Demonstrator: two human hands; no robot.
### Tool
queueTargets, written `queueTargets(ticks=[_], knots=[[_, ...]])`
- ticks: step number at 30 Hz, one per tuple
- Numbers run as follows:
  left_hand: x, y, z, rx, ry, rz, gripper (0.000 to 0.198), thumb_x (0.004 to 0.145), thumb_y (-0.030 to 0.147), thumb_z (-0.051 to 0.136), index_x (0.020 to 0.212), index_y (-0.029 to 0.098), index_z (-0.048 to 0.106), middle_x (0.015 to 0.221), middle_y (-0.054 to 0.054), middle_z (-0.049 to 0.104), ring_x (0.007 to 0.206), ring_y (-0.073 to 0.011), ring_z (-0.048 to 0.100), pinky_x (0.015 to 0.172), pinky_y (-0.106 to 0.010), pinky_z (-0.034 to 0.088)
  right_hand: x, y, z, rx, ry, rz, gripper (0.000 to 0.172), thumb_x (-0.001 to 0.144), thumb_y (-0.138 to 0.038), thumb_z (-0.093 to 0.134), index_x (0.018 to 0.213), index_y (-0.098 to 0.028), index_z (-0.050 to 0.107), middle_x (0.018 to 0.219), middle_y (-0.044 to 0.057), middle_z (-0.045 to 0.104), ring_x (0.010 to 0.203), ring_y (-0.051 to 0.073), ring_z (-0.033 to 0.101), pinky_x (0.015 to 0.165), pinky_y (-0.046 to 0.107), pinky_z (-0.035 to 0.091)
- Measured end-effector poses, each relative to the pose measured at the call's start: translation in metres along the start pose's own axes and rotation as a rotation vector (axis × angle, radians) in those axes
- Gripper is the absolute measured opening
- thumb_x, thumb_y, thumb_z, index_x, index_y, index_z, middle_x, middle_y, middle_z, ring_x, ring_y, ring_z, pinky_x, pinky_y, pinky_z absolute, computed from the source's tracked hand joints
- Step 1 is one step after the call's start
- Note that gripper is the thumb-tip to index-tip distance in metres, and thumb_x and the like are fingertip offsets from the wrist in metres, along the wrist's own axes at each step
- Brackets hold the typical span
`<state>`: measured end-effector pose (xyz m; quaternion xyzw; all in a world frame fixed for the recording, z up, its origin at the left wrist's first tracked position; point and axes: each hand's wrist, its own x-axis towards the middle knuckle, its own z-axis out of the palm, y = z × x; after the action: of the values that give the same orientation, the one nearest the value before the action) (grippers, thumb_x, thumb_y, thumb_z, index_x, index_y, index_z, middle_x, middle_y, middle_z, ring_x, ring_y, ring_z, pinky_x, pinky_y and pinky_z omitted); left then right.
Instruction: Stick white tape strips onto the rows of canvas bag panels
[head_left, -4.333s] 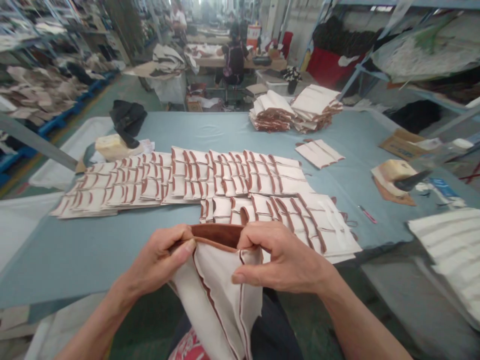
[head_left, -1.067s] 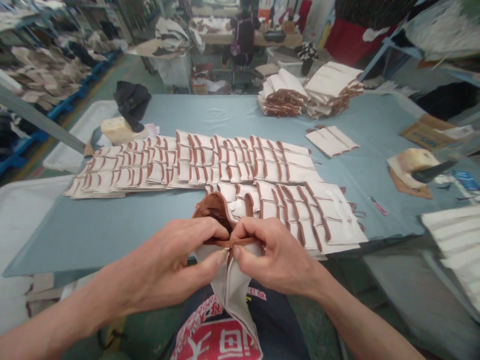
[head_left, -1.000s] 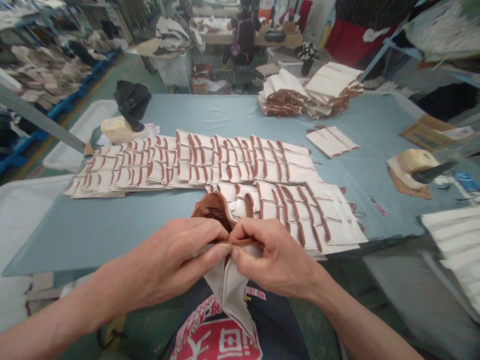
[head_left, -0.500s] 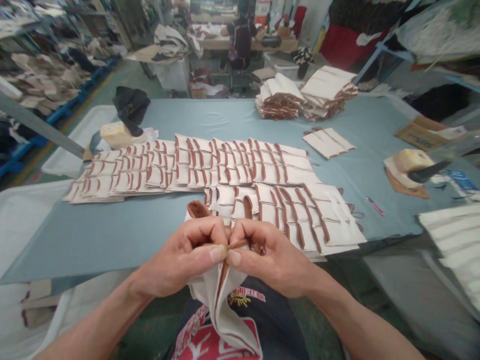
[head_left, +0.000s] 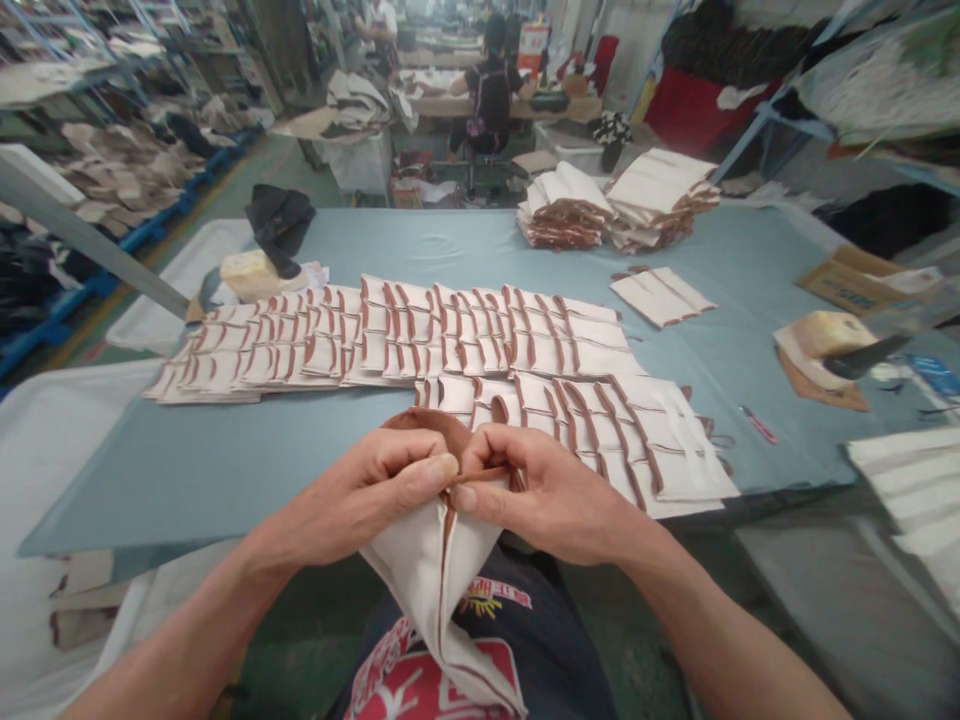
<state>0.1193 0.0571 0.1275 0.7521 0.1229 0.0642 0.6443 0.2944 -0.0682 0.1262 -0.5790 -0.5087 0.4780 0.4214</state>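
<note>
Between my two hands hangs a cream fabric piece (head_left: 420,565) with brown trim, held at its top edge and drooping down in front of my lap. My left hand (head_left: 382,490) pinches the brown-edged rim between thumb and bent fingers. Close beside it, my right hand (head_left: 517,490) grips the same rim, thumb and fingers pressed together. Behind the fingers the brown lining shows as an open curve. Just past my hands lies a row of similar cream pieces with brown edges (head_left: 615,440), overlapping one another.
A longer row of overlapping cream pieces (head_left: 390,330) crosses the blue-grey table (head_left: 247,465). Stacked pieces (head_left: 566,205) stand at the back, with a single piece (head_left: 664,295) nearer. A pink cutter (head_left: 757,425) and a tape dispenser (head_left: 829,345) lie right. A person (head_left: 489,90) sits far behind.
The fabric's top has spread wider, showing more brown lining, and its lower part hangs fuller. Both hands keep their pinch. The view has shifted slightly.
</note>
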Motion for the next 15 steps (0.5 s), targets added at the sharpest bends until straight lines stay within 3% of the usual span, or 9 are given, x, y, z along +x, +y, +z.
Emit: queueTargets(ticks=[4, 7, 9, 12, 15], knots=[[-0.001, 0.002, -0.007, 0.184, -0.041, 0.012, 0.045, 0.104, 0.047, 0.045, 0.068, 0.021, 0.04, 0.067, 0.006, 0.034, 0.06, -0.0104, 0.031, 0.052, -0.023, 0.028, 0.002, -0.001, -0.007, -0.011, -0.078, -0.087, 0.015, 0.089, -0.029, 0.069, 0.085, -0.018, 0.06, 0.076, -0.003, 0.057, 0.068, 0.011, 0.049, 0.06, 0.022, 0.038], [-0.005, 0.004, -0.014, 0.274, -0.053, 0.007, 0.04, 0.103, 0.041, 0.046, 0.069, 0.02, 0.045, 0.066, 0.006, 0.039, 0.059, -0.0101, 0.036, 0.052, -0.021, 0.032, 0.005, -0.003, -0.015, 0.027, -0.163, -0.153, 0.011, 0.094, -0.026, 0.063, 0.1, -0.017, 0.063, 0.084, -0.002, 0.061, 0.072, 0.011, 0.054, 0.063, 0.023, 0.042], [-0.007, 0.008, -0.016, 0.326, -0.031, 0.042, 0.036, 0.102, 0.035, 0.048, 0.07, 0.019, 0.05, 0.064, 0.005, 0.043, 0.058, -0.01, 0.039, 0.051, -0.021, 0.034, 0.009, -0.006, -0.018, -0.004, -0.148, -0.213, 0.011, 0.094, -0.02, 0.06, 0.104, -0.017, 0.063, 0.086, -0.001, 0.063, 0.074, 0.011, 0.055, 0.065, 0.023, 0.043], [-0.01, 0.013, -0.01, 0.355, 0.052, 0.184, 0.035, 0.098, 0.026, 0.051, 0.064, 0.02, 0.047, 0.058, 0.006, 0.043, 0.054, -0.0086, 0.042, 0.049, -0.018, 0.036, 0.014, -0.011, -0.019, -0.041, -0.124, -0.284, 0.012, 0.093, -0.016, 0.059, 0.104, -0.018, 0.063, 0.093, 0.001, 0.067, 0.079, 0.012, 0.059, 0.071, 0.023, 0.046], [-0.013, 0.009, 0.003, 0.426, 0.161, 0.368, 0.036, 0.099, 0.018, 0.049, 0.064, 0.02, 0.041, 0.058, 0.008, 0.045, 0.05, -0.006, 0.046, 0.047, -0.013, 0.039, 0.017, -0.011, -0.013, 0.103, -0.168, -0.329, 0.012, 0.091, -0.025, 0.065, 0.101, -0.02, 0.062, 0.095, 0.001, 0.067, 0.08, 0.012, 0.06, 0.073, 0.024, 0.049]])
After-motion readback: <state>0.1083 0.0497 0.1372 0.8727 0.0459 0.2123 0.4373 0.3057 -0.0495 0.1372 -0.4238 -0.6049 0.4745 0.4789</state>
